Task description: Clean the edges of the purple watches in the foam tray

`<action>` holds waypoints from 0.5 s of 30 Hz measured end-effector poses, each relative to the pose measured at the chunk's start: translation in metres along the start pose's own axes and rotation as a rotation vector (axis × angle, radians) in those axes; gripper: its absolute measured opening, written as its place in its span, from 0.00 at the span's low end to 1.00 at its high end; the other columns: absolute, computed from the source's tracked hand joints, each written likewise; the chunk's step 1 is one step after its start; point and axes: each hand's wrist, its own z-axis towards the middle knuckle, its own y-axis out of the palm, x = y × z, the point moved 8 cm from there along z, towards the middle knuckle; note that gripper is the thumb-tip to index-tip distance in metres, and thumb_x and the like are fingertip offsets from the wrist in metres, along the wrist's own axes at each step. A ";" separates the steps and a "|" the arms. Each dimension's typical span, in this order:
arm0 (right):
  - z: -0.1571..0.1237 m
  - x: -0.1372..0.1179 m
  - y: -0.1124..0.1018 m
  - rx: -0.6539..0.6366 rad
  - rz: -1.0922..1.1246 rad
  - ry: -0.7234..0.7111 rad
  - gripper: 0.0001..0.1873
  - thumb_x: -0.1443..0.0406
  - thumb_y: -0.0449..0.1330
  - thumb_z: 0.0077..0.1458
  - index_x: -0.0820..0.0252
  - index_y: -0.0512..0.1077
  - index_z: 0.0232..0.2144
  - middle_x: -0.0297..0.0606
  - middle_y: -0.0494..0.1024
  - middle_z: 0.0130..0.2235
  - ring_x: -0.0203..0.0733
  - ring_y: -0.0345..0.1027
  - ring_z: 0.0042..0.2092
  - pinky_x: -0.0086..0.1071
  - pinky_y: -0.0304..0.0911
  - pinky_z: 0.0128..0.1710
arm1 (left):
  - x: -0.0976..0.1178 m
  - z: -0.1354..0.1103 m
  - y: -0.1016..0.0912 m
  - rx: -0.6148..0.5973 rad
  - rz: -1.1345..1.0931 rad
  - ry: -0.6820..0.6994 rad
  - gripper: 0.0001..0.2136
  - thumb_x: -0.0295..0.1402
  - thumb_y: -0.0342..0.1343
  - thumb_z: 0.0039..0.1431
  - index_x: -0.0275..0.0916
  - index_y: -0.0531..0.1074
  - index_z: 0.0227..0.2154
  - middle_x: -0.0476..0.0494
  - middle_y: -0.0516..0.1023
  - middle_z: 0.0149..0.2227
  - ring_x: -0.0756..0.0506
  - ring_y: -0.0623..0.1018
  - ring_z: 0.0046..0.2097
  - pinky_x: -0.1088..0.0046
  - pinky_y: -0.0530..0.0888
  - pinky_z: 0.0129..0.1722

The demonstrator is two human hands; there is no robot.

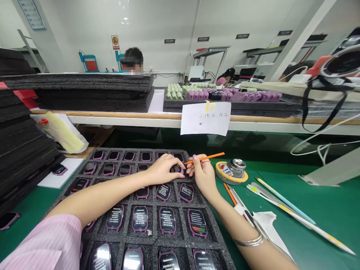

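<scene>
Nearest us, our pink striped sleeve [39, 243] lies over the near left edge of the black foam tray [153, 240], whose pockets hold rows of smartwatches [140, 219] with pinkish-purple frames. Our left hand [161, 169] lies across the tray's far rows, its fingers [174, 160] curled closed over one watch [177, 169]; whether they grip it or only rest there, we cannot tell. Our right hand [204, 174] sits just beside it at the tray's far right corner, thumb and fingers pinched on an orange stick [209, 157], its tip next to our left fingertips. A metal bangle [247, 242] circles our right wrist. Right of the tray, a green mat [332, 212] carries a metal canister [236, 168] and long slim sticks [284, 200]. Left of the tray rise stacks of black foam sheets [17, 150]. Well beyond the tray, a handwritten paper note [206, 118] hangs from a shelf edge [112, 114], and further back sits a co-worker [132, 62].
</scene>
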 end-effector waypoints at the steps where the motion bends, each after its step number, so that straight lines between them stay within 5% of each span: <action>1: 0.000 0.000 0.000 -0.003 -0.013 -0.002 0.17 0.54 0.56 0.68 0.63 0.72 0.38 0.29 0.73 0.29 0.29 0.65 0.23 0.25 0.65 0.23 | 0.000 0.000 0.001 0.004 -0.008 -0.012 0.11 0.40 0.65 0.58 0.44 0.75 0.42 0.44 0.77 0.43 0.39 0.74 0.51 0.58 0.70 0.54; 7: 0.001 0.003 0.005 -0.056 -0.090 0.001 0.16 0.55 0.56 0.67 0.63 0.72 0.39 0.29 0.73 0.29 0.30 0.66 0.24 0.26 0.66 0.25 | -0.003 -0.001 0.002 0.016 -0.058 -0.052 0.21 0.39 0.67 0.55 0.42 0.68 0.49 0.41 0.75 0.49 0.37 0.73 0.54 0.55 0.70 0.55; 15: 0.001 0.005 0.005 -0.095 -0.178 0.033 0.15 0.56 0.57 0.67 0.63 0.73 0.42 0.33 0.76 0.34 0.32 0.69 0.29 0.29 0.70 0.29 | -0.005 0.000 0.004 0.016 -0.060 -0.052 0.22 0.38 0.68 0.54 0.41 0.67 0.49 0.39 0.76 0.49 0.37 0.73 0.55 0.55 0.70 0.56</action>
